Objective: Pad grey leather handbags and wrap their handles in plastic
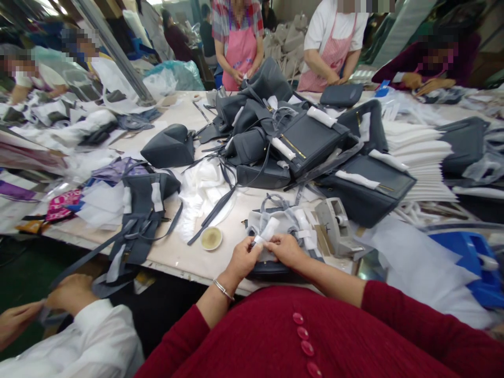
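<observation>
Right in front of me on the table lies a grey bag (271, 269), its handles and straps partly wrapped in white material. My left hand (244, 256) pinches a white wrapping strip (268, 230) on the bag from the left. From the right, my right hand (286, 249) has its fingers closed on the same strip, close to the left fingertips. A second white wrap (306, 231) sits on the bag's strap just right of my hands. The hands cover much of the bag's middle.
Dark grey bags (311, 139) are heaped beyond my hands. A tape dispenser (334, 226) stands to the right, near white sheets (421, 273) and a blue object (468, 268). Left are a small round dish (211, 238) and another bag (139, 220). A co-worker's hand (73, 294) holds a strap.
</observation>
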Motion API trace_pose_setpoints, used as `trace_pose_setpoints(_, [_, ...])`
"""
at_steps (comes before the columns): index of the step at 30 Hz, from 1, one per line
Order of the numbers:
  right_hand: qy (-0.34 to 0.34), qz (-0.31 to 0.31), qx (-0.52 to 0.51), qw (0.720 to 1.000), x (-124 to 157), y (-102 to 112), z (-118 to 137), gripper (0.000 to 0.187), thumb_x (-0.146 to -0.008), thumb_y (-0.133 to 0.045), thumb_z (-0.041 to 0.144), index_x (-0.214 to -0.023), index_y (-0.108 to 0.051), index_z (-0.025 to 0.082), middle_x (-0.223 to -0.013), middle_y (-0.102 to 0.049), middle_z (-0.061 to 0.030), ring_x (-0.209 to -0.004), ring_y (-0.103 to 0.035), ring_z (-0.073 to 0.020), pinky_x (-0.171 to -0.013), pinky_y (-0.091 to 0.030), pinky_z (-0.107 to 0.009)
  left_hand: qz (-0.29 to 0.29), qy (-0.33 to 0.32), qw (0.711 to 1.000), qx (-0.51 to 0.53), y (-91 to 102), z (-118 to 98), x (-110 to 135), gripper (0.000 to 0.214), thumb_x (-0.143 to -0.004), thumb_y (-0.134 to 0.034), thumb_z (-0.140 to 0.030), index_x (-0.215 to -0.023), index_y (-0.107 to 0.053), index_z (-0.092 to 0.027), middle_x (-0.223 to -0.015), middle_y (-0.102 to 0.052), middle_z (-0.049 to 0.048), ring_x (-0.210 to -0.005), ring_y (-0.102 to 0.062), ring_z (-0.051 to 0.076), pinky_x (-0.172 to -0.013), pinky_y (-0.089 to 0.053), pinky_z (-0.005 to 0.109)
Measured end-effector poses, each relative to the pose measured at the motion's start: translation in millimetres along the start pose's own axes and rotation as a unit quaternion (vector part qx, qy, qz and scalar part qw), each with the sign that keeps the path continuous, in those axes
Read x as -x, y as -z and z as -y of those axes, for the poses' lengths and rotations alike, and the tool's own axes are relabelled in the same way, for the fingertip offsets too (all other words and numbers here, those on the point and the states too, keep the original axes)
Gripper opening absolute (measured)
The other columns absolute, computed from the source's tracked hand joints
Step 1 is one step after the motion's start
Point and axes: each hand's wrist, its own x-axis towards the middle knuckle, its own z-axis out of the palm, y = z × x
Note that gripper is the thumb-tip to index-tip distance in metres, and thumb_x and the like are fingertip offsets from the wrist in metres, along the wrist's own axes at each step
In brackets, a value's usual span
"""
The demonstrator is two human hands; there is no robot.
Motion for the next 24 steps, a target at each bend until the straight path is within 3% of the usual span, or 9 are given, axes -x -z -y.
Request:
trace_pose_setpoints(4, [0.018,0.039,-0.02,0.999,0.5,-0.9,3.5,0.025,-0.081,-0.062,0.035,-0.065,-0.061,0.016,-0.058,-0.062,0.0011,-0.041,-0.05,-0.0084,-0.039,-0.035,-0.018,-0.024,0.026,0.999,0.01,-1.6,1.5,-1.5,0.049,-0.083,-0.053,-0.061,-0.095,-0.061,-0.014,-0.07,-0.059,0.0002,-0.055,-0.053,0.012,-0.053,-0.042,0.024])
trace_pose_setpoints(9, [0.138,0.047,-0.038,0.989,-3.6,-4.4,3.8,0.014,-0.078,-0.06,0.021,-0.065,-0.06,0.016,-0.059,-0.06,0.0026,-0.054,-0.053,-0.01,-0.054,-0.041,-0.02,0.013,0.021,0.999,0.03,-0.9,1.3,-4.5,0.053,-0.079,-0.058,-0.065,-0.095,-0.056,-0.014,-0.073,-0.061,0.0018,-0.053,-0.051,0.012,-0.051,-0.04,0.024])
trace_pose_setpoints(15, [0.18,0.076,0.116,0.974,-19.5,1.5,3.4,0.018,-0.079,-0.059,0.02,-0.061,-0.061,0.016,-0.056,-0.058,0.0018,-0.055,-0.05,-0.0114,-0.054,-0.034,-0.021,0.088,0.066,0.989,0.097,2.0,-1.8,-8.1,0.052,-0.081,-0.056,-0.063,-0.094,-0.057,-0.013,-0.057,-0.05,-0.0043,-0.049,-0.044,0.009,-0.047,-0.028,0.02])
trace_pose_setpoints(20, [0.217,-0.03,0.219,0.951,-8.4,28.5,10.0,0.015,-0.084,-0.059,0.024,-0.075,-0.068,0.017,-0.072,-0.067,-0.0039,-0.07,-0.059,-0.0162,-0.067,-0.041,-0.025,0.115,0.089,0.986,0.077,12.5,-12.7,-6.6,0.052,-0.079,-0.06,-0.061,-0.102,-0.058,-0.015,-0.073,-0.062,0.0027,-0.064,-0.059,0.015,-0.047,-0.031,0.02])
trace_pose_setpoints(22, [0.243,-0.095,0.23,0.938,2.6,49.1,4.6,0.015,-0.087,-0.055,0.024,-0.085,-0.068,0.017,-0.086,-0.069,-0.007,-0.084,-0.061,-0.0191,-0.08,-0.043,-0.028,0.061,0.064,0.995,0.039,21.5,-10.2,-3.8,0.056,-0.076,-0.063,-0.06,-0.111,-0.058,-0.015,-0.083,-0.067,0.0066,-0.074,-0.064,0.019,-0.052,-0.039,0.022])
trace_pose_setpoints(24, [0.232,-0.172,0.242,0.926,11.7,70.7,-8.8,0.021,-0.086,-0.056,0.027,-0.099,-0.067,0.016,-0.104,-0.067,-0.0113,-0.102,-0.058,-0.0237,-0.094,-0.041,-0.034,-0.053,0.064,0.996,0.004,29.9,-1.1,-0.7,0.064,-0.074,-0.062,-0.062,-0.117,-0.057,-0.015,-0.091,-0.068,0.01,-0.081,-0.065,0.022,-0.06,-0.046,0.027])
